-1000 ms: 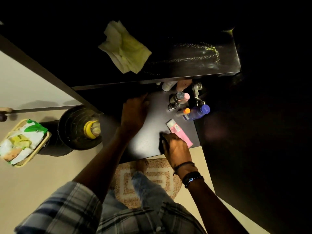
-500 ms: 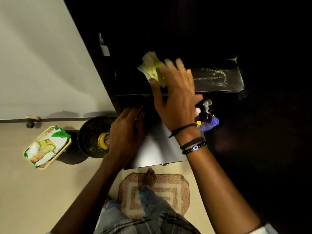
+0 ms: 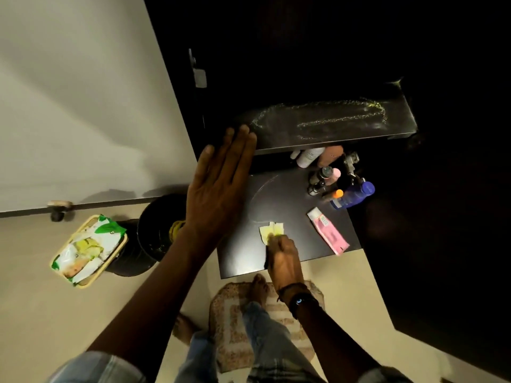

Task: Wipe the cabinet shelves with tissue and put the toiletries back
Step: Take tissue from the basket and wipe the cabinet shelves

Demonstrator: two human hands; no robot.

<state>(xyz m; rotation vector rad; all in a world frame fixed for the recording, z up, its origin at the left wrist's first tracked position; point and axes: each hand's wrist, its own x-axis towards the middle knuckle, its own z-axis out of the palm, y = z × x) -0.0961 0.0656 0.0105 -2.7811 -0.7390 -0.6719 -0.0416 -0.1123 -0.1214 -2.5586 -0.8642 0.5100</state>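
My right hand grips a yellow tissue and presses it onto the lower dark shelf near its front edge. My left hand is raised with straight fingers, its fingertips at the left front edge of the upper shelf, which carries streaks of yellowish residue. Several toiletry bottles crowd the back right of the lower shelf, among them a blue bottle. A pink tube lies flat to the right of my right hand.
A black waste bin stands on the floor left of the cabinet, with a pack of wet wipes in a basket beside it. My feet stand on a patterned mat. The dark cabinet door hangs open at the right.
My right hand took the tissue off the upper shelf and brought it down onto the lower shelf. My left hand lifted from the lower shelf up to the upper shelf's edge.
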